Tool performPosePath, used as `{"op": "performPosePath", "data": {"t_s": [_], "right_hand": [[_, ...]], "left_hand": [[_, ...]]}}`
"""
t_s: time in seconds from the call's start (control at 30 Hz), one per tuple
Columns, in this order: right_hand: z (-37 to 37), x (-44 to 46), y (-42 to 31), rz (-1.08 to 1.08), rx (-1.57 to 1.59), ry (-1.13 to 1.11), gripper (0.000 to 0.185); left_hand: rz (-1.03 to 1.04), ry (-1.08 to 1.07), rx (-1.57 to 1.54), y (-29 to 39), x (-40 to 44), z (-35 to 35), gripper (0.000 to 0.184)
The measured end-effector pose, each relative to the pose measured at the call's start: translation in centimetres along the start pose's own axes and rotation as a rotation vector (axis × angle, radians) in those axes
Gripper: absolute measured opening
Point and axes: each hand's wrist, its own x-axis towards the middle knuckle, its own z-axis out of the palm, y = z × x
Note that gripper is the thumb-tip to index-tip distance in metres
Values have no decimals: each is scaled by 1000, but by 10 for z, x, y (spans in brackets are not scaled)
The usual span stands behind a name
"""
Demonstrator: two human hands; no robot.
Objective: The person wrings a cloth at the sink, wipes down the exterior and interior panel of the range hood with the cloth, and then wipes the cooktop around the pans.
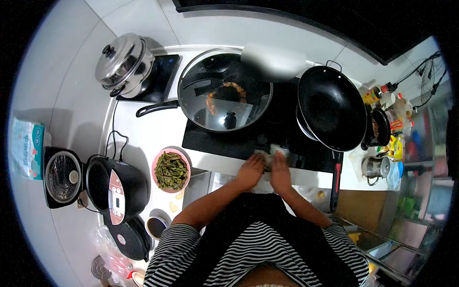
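Note:
My left hand [251, 171] presses a crumpled whitish tissue [261, 155] against the front edge of the black glass cooktop [215, 139]. Close beside it, my right hand [280, 174] has its fingers together on another piece of white tissue [279, 150]. Whether the two pieces are joined is unclear. Beyond the hands, a frying pan under a glass lid [224, 115] stands on the cooktop, with browned food showing through. To the right a black wok [330, 107] sits on the cooktop, its black-and-red handle [336, 177] pointing toward me past the counter edge.
A pink bowl of cut green beans [171, 170] stands left of my arms, near an open rice cooker [117, 184] and a cup of dark liquid [156, 226]. A steel pot [125, 67] is at back left. Seasoning bottles [375, 94] and a metal jug [375, 168] crowd the right side.

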Motion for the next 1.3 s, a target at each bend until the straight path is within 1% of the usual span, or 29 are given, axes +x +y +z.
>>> {"op": "performPosePath", "data": {"t_s": [0.07,0.1,0.17,0.23,0.27,0.3,0.33,0.37,0.43,0.5,0.6,0.63,0.7,0.73,0.77,0.83,0.87,0.9,0.93,0.97,1.0,1.03,1.07,1.13,1.17,1.2,1.23,1.27,1.3], "right_hand": [[6,21,-24,-93,25,-23,50],[10,33,-39,-176,51,-41,49],[19,61,-68,-215,61,-44,47],[32,85,-81,-308,86,-54,46],[43,98,-82,-224,234,-53,46],[53,111,-86,-149,381,-67,46],[43,117,-88,-177,384,-101,48],[25,119,-89,-210,380,-133,49],[9,107,-88,-285,154,-144,47],[20,84,-63,-321,118,-95,44],[11,55,-50,-331,-7,-191,45],[13,51,-47,-344,-19,-187,44],[12,55,-48,-384,-35,-194,44],[10,66,-55,-319,16,-220,40],[8,73,-61,-259,66,-253,37],[10,82,-61,-350,27,-278,38],[11,87,-62,-396,-9,-280,39],[10,89,-63,-443,-15,-302,39],[10,89,-65,-395,-88,-357,43],[11,92,-68,-340,-155,-405,46],[60,103,-26,-376,-24,-304,45],[54,98,-36,-397,-14,-310,45],[39,98,-46,-360,-113,-273,43],[28,98,-53,-323,-226,-196,37],[18,95,-61,-336,-224,-194,37],[2,93,-76,-211,-156,-193,35],[-9,91,-90,-83,-81,-193,32],[-13,89,-96,-84,-71,-194,32],[-16,84,-98,-212,-60,-127,29]], "left_hand": [[-79,33,-30,-22,-16,-9,41],[-93,86,11,-34,-27,-22,40],[-122,201,117,-54,-45,-43,37],[-222,277,149,-68,-54,-52,37],[-203,355,243,-75,-54,-52,31],[-218,331,271,-91,-53,-34,32],[-339,254,182,-96,-52,-18,31],[-372,430,236,-84,-38,-26,33],[-363,424,179,-57,-32,-33,34],[-237,346,220,-57,-34,3,38],[-202,369,208,-31,-46,1,40],[-223,390,214,-32,-45,0,40],[-249,266,167,-34,-37,-4,42],[-324,195,139,-37,-29,-7,41],[-360,214,144,-38,-22,-10,41],[-535,126,178,-29,-16,-29,35],[-586,150,175,-24,-16,-32,35],[-609,271,142,-18,-15,-33,31],[-624,387,114,-10,-20,-35,27],[-659,395,120,2,-31,-40,27],[-691,360,9,16,-44,-46,28],[-712,325,-101,27,-54,-48,30],[-723,278,-164,25,-63,-29,25],[-718,333,-390,48,-105,-28,22],[-706,429,-428,56,-122,-17,22],[-690,522,-465,63,-136,-9,22],[-767,598,-552,82,-156,-19,23],[-843,669,-641,101,-175,-29,24],[-929,732,-713,103,-195,-14,25]]}}
